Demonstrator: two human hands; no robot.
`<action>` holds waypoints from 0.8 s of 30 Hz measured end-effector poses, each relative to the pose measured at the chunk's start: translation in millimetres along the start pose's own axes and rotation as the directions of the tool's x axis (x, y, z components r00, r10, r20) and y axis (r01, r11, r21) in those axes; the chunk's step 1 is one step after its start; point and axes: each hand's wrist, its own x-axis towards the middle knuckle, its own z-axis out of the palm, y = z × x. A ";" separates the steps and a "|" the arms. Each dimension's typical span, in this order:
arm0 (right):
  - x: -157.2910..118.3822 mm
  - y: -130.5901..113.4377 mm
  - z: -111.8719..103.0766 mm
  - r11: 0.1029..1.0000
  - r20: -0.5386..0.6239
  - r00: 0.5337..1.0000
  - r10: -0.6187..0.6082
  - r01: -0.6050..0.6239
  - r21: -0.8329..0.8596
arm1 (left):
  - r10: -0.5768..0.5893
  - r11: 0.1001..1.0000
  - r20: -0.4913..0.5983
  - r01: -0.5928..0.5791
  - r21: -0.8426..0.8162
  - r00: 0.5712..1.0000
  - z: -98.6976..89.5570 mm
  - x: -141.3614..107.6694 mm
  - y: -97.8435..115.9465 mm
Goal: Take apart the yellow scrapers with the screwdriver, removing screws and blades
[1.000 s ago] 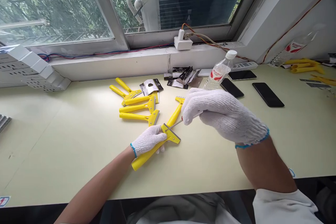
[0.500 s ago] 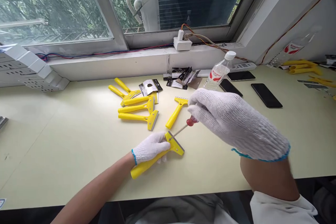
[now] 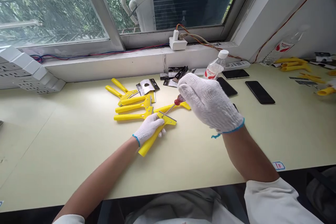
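My left hand (image 3: 150, 128), in a white knit glove, is closed around a yellow scraper (image 3: 148, 144) near its head. The scraper's handle slants toward me and its head points away to the right. My right hand (image 3: 210, 102), gloved too, grips a screwdriver (image 3: 180, 100) with a red handle. Its shaft runs down to the scraper's head, with the tip at or very near a screw there. Just behind lies another yellow scraper (image 3: 168, 107), partly covered by the held one. Several more yellow scrapers (image 3: 130, 108) are grouped to the left.
Black-and-white packets (image 3: 148, 86) lie behind the scrapers. A water bottle (image 3: 214, 65) stands beyond my right hand, beside phones (image 3: 259, 92) and a power strip (image 3: 237, 64). White boxes (image 3: 28, 71) are stacked at far left. More yellow scraper parts (image 3: 294, 65) lie at far right.
Both hands, with scraper and screwdriver, have moved farther from me across the table. The loose scraper behind has swung round, its handle now pointing left. The camera view has shifted slightly.
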 end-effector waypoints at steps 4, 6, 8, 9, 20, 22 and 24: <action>-0.3 0.1 6.4 0.949 -0.033 0.998 0.049 -0.057 -0.311 | -0.035 0.999 0.003 0.035 0.026 0.999 -17.7 -2.4 6.9; -1.6 1.1 0.8 0.957 0.054 0.998 -0.021 0.035 -0.289 | -0.050 0.998 0.077 0.047 0.039 0.996 -20.3 -8.0 9.2; -3.9 2.8 -7.0 0.974 0.099 0.992 -0.084 0.102 -0.203 | -0.064 0.997 0.167 0.056 0.054 0.984 -20.7 -15.4 9.7; -5.3 3.7 -10.7 0.981 0.105 0.990 -0.099 0.115 -0.157 | -0.071 0.997 0.202 0.060 0.057 0.977 -20.2 -19.4 9.1; -8.8 2.7 -16.6 0.993 0.139 0.987 -0.085 0.096 -0.073 | -0.149 0.987 0.274 0.128 0.094 0.950 -3.6 -38.0 2.8; -10.3 2.7 -17.4 0.971 0.092 0.995 -0.036 0.057 -0.232 | -0.143 0.988 0.275 0.121 0.093 0.951 -3.2 -37.3 2.7; -12.5 2.5 -21.6 0.963 0.137 0.987 -0.087 0.119 -0.243 | -0.141 0.988 0.283 0.117 0.100 0.949 -3.8 -37.0 1.8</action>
